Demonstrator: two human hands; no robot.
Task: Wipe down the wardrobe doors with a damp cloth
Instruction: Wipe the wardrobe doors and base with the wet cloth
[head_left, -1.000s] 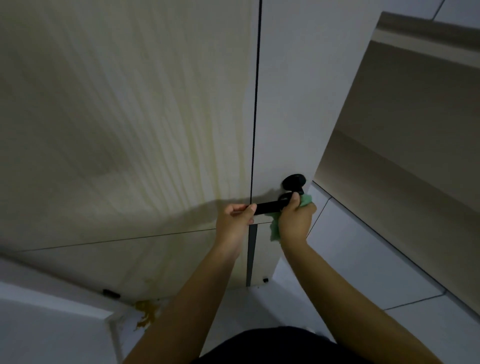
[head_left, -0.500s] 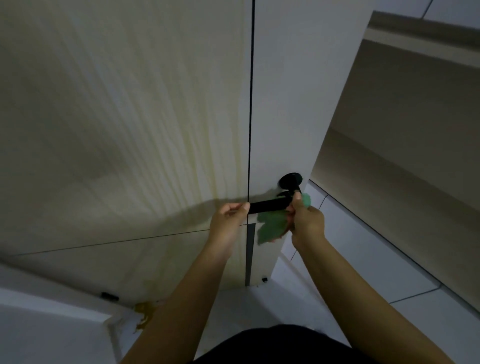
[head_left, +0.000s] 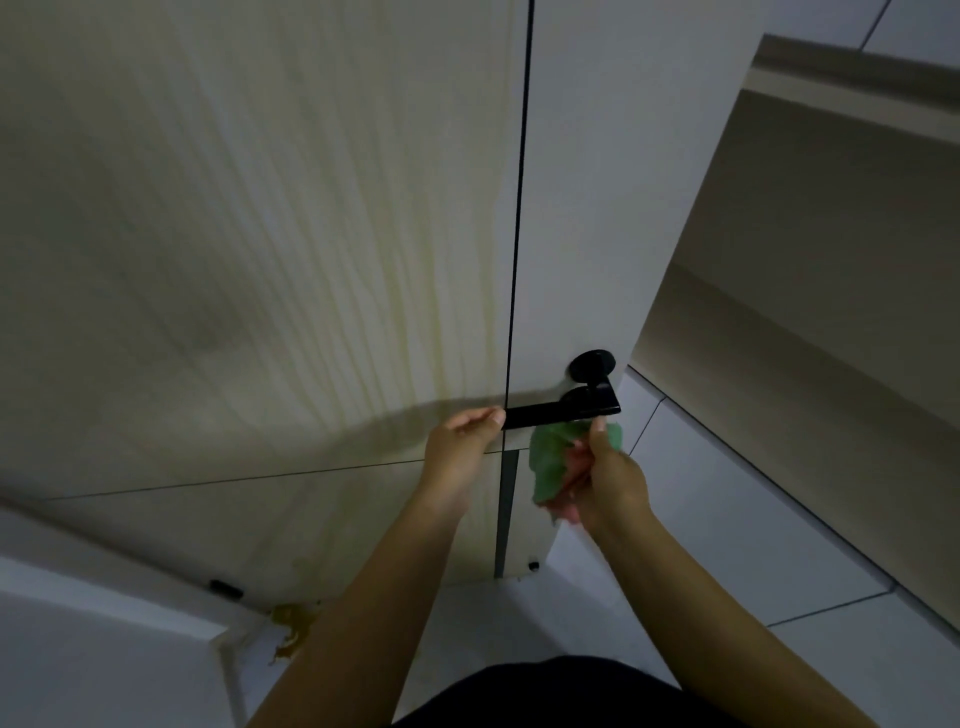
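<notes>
Right hand (head_left: 615, 480) has the green cloth (head_left: 553, 462) bunched in its grip just under the black lever handle (head_left: 563, 412), which runs sideways; left hand (head_left: 462, 441) pinches the lever's free end.

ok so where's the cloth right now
In the head view the green cloth is bunched in the right hand, just below the black door handle, right of the left hand gripping the handle's end.

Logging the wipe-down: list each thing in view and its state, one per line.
Left hand: grips the tip of the handle.
Right hand: holds the cloth below the handle.
Cloth: bunched, green and pink.
Handle: black, level.
Doors: shut, streaked yellow.
</notes>
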